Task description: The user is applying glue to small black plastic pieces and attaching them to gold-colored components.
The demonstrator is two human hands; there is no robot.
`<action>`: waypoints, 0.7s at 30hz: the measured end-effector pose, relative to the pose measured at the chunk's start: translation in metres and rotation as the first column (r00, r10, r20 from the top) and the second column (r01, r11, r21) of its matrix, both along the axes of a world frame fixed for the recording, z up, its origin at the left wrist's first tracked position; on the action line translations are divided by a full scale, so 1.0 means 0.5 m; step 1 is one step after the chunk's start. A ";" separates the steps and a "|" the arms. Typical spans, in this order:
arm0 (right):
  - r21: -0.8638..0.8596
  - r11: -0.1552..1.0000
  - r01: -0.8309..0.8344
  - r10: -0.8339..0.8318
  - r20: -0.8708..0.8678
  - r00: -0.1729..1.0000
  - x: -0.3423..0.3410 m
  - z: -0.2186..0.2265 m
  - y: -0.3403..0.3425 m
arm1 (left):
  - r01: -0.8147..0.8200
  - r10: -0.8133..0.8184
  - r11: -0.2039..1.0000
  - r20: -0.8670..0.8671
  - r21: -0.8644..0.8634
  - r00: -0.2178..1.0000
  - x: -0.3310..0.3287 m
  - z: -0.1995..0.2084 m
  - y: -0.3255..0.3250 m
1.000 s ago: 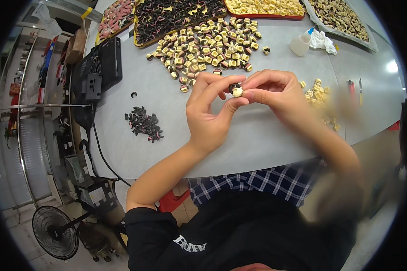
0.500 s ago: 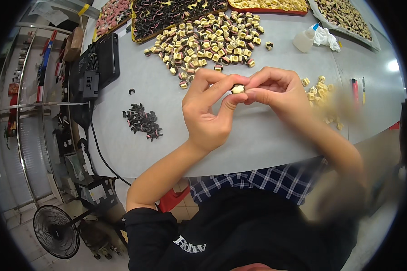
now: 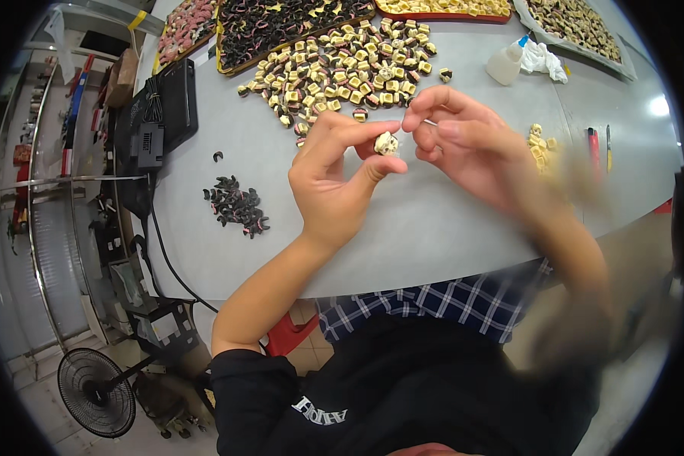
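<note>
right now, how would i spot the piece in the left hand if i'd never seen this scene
Find the grey table, then its big cream-and-dark heap. On the heap's near side, the left hand pinches a cream piece in its fingers. Unlike the heaped ones, it is held up.

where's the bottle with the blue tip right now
In the head view, the bottle is on the table toward the upper right, just left of the crumpled white tissue and beyond the right hand.

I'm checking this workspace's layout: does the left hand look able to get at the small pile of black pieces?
Probably yes: only tabletop lies between the left hand and the pile of black pieces, though that hand is holding a small cream-and-dark piece.
</note>
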State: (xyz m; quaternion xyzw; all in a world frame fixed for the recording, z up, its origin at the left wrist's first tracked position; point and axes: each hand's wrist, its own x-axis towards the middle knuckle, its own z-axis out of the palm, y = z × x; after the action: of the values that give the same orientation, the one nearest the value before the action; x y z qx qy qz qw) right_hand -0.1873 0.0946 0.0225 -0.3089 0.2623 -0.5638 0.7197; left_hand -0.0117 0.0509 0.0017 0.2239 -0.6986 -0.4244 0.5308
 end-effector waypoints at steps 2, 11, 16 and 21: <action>0.002 0.999 -0.049 0.049 0.104 0.993 -0.008 -0.002 -0.003 | -0.019 0.017 0.995 0.025 0.101 1.000 -0.001 0.011 0.009; -0.022 0.993 -0.118 0.120 0.229 0.966 -0.016 -0.004 -0.005 | -0.003 -0.002 0.992 0.039 0.123 0.999 0.002 0.012 0.012; -0.021 0.994 -0.112 0.114 0.207 0.972 -0.013 -0.008 -0.004 | 0.000 -0.005 0.998 0.082 0.061 0.997 0.004 0.009 0.016; -0.026 0.994 -0.106 0.108 0.165 0.980 -0.012 -0.007 -0.003 | 0.051 -0.055 0.997 0.070 0.060 0.996 0.005 0.014 0.015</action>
State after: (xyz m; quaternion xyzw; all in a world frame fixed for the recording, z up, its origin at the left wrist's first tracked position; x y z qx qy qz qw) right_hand -0.1935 0.0928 0.0189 -0.2808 0.1796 -0.5503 0.7656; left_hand -0.0092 0.0585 0.0088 0.2355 -0.7101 -0.4503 0.4873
